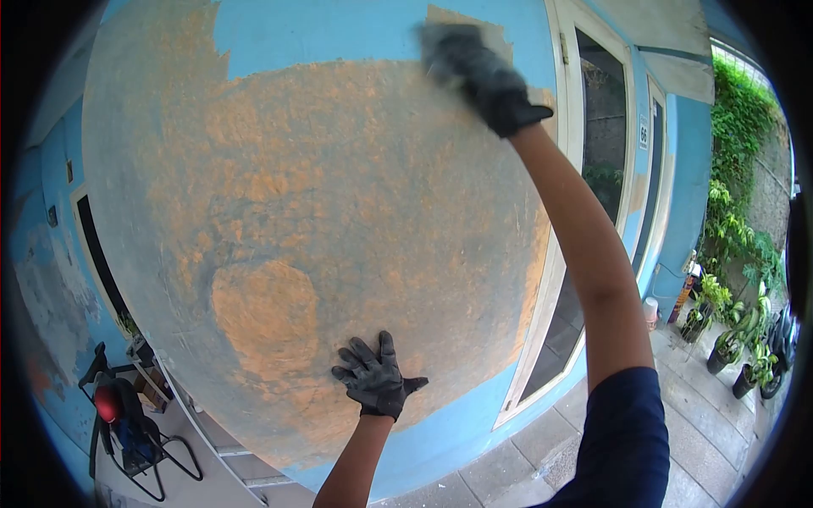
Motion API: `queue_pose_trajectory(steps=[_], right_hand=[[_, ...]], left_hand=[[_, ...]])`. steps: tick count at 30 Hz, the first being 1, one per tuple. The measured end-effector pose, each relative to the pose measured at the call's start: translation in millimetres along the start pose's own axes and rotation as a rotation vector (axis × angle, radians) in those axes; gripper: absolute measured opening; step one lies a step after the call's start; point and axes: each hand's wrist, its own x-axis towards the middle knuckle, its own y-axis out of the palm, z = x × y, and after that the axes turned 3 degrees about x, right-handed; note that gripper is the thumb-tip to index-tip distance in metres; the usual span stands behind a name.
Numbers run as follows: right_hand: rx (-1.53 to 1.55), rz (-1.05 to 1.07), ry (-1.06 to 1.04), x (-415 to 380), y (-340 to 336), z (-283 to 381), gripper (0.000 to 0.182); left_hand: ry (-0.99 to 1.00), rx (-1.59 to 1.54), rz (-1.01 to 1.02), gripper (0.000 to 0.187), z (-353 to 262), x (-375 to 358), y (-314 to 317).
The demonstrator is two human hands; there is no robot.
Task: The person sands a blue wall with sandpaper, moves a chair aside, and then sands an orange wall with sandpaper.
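Note:
In front of me rises a wall [364, 195] with a worn patch of orange and grey, bordered by blue paint [313, 34] above and below. My left hand [377, 377], in a black glove, lies spread on the lower part of the patch with its fingers apart. Up at the top right, my right hand [483, 76], also gloved in black, is at the edge between the blue paint and the bare patch. Motion smears its fingers, so whether it holds anything is not visible.
Right of the wall stands a white-framed door [584, 169] with dark glass. Potted plants [720, 339] line the tiled floor [677, 389] farther right. At lower left are a black metal-framed chair [140, 457] and a ladder-like metal frame [224, 453] close to the wall.

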Motion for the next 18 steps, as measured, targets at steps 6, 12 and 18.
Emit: queue_pose_trajectory(steps=[6,12,18], right_hand=[[-0.055,0.067,-0.043,-8.7,8.0,10.9,0.039],[0.251,0.093,0.441,-13.8,21.4,-37.8,0.034],[0.541,0.077,0.365,7.3,0.4,-38.6,0.031]], left_hand=[[-0.036,0.047,-0.021,0.138,-4.3,1.9,-2.1],[-0.11,0.1,-0.021,0.132,-13.6,-0.5,-10.8],[-0.143,0.119,-0.003,0.142,-20.8,-3.6,-11.2]])
